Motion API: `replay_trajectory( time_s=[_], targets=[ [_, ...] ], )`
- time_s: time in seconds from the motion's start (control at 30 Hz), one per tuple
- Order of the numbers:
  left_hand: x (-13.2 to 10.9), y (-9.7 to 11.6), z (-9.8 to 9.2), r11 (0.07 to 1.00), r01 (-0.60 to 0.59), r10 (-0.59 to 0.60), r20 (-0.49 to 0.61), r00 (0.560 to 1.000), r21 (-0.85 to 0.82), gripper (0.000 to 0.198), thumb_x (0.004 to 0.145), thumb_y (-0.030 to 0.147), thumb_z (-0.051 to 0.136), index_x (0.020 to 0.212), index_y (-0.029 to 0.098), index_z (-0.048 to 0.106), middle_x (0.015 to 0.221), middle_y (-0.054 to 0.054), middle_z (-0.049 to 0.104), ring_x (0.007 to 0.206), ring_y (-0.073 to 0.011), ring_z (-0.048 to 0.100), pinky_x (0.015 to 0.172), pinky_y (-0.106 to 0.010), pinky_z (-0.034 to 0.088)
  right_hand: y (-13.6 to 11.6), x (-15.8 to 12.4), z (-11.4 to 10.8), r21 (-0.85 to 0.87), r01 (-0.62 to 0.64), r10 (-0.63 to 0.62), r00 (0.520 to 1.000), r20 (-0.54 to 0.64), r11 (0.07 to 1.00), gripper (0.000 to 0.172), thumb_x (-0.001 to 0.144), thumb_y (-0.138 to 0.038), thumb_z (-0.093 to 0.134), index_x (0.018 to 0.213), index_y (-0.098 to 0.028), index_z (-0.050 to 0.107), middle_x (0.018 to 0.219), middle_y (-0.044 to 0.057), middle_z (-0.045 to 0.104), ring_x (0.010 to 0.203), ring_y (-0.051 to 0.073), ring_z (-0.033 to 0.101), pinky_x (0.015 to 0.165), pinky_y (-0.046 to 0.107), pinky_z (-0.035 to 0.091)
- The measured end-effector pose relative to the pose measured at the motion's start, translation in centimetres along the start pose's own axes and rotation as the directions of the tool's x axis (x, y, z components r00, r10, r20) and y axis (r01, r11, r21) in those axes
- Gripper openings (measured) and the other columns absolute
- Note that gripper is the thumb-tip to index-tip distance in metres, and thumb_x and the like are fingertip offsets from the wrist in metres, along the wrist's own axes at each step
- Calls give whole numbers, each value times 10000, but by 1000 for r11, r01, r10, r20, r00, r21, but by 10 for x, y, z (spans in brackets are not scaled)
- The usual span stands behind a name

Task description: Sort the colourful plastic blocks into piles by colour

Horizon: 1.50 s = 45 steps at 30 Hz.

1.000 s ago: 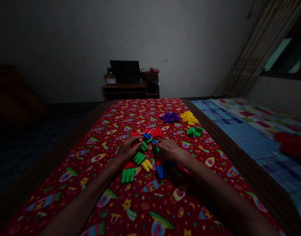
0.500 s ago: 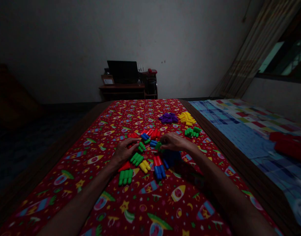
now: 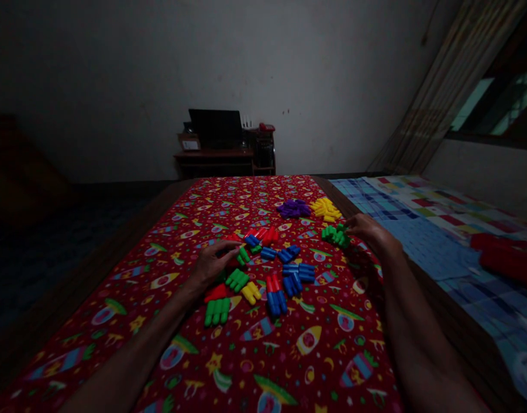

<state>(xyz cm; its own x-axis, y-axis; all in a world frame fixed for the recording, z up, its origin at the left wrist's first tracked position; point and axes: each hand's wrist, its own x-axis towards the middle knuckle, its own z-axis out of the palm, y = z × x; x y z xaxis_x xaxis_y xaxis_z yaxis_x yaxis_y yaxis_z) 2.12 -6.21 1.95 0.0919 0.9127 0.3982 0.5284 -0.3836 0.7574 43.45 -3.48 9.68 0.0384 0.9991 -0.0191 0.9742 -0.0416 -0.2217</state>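
My left hand [image 3: 212,264] rests on the red patterned cloth [image 3: 263,355] with its fingertips pinched on a green block [image 3: 243,256] in the mixed heap of blocks. My right hand [image 3: 369,228] is far to the right, its fingers curled against the green pile [image 3: 336,234]; whether a block is in them is hidden. Red blocks [image 3: 263,234], blue blocks [image 3: 294,269], a yellow block [image 3: 251,292] and more green blocks [image 3: 217,311] lie between my arms. A purple pile [image 3: 293,207] and a yellow pile [image 3: 327,209] sit further back.
A dark desk [image 3: 223,158] with a screen stands against the far wall. A chequered blanket [image 3: 440,229] lies on the right, with a red object [image 3: 504,255] on it. A wooden edge [image 3: 422,275] runs between cloth and blanket. A curtain [image 3: 453,86] hangs at the right.
My right hand has left the mixed heap and travelled right and away to the green pile. Blue blocks it covered are now in sight. My left hand has stayed put.
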Motion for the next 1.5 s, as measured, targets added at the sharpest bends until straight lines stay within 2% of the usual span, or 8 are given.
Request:
replay_trajectory(
  time_s=[0.2,0.33,0.43,0.67,0.8,0.97,1.23,1.5],
  targets=[
    [-3,22,4,997,-73,74,-39,996,29,304,748,483,628,868,225,735,925,-48,754,864,-240,686,814,-352,535,-69,-15,3,150,301,-265,940,-216,942,312,903,-313,500,902,-118,743,791,80,709,701,162,611,615,236,376],
    [-14,43,14,991,-131,132,-58,989,28,249,777,427,624,891,235,734,920,-32,751,843,-222,687,819,-335,535,-139,-45,32,483,634,-692,718,-76,604,315,914,-375,522,1048,-155,704,804,21,699,673,125,585,609,209,380],
    [-20,53,20,993,-117,119,-81,990,28,240,791,432,619,892,242,726,901,-20,745,824,-213,684,820,-330,537,-169,-57,53,503,671,-746,662,-75,545,288,867,-245,591,1127,-161,679,778,20,693,649,113,574,600,205,374],
    [-5,47,0,976,-210,199,168,966,54,274,811,465,593,900,238,718,951,-48,720,879,-218,668,819,-315,525,-112,-23,23,325,444,-405,896,-183,835,315,791,-163,568,1069,-138,715,856,55,724,738,154,638,637,218,420],
    [2,30,-26,931,-305,143,570,809,200,329,756,454,651,1023,269,706,1091,-48,684,1021,-242,621,866,-302,487,-39,-3,1,88,102,-84,978,-191,991,358,749,-164,588,1080,-143,721,961,95,732,822,188,655,685,231,444],
    [-3,29,-31,809,-402,-30,714,700,429,350,730,310,681,1073,247,670,1116,-50,648,1069,-243,555,916,-324,416,2,0,6,-52,-43,35,987,-155,998,284,765,-174,585,1003,-170,740,996,86,733,898,199,661,701,220,439],
    [1,35,-24,884,-291,24,588,809,365,196,738,309,636,888,194,689,905,-39,683,863,-211,619,780,-291,453,-69,-10,16,69,200,-164,921,-353,977,285,871,-214,510,1046,-145,724,942,113,734,839,201,657,721,257,435],
    [-6,42,-1,1000,-4,-7,363,932,30,523,719,371,628,1214,210,581,1022,-48,722,812,-218,691,663,-287,542,-168,-54,73,427,710,-722,671,-170,560,228,894,-232,533,1001,-127,705,733,18,664,607,96,512,570,201,314]
  ],
)
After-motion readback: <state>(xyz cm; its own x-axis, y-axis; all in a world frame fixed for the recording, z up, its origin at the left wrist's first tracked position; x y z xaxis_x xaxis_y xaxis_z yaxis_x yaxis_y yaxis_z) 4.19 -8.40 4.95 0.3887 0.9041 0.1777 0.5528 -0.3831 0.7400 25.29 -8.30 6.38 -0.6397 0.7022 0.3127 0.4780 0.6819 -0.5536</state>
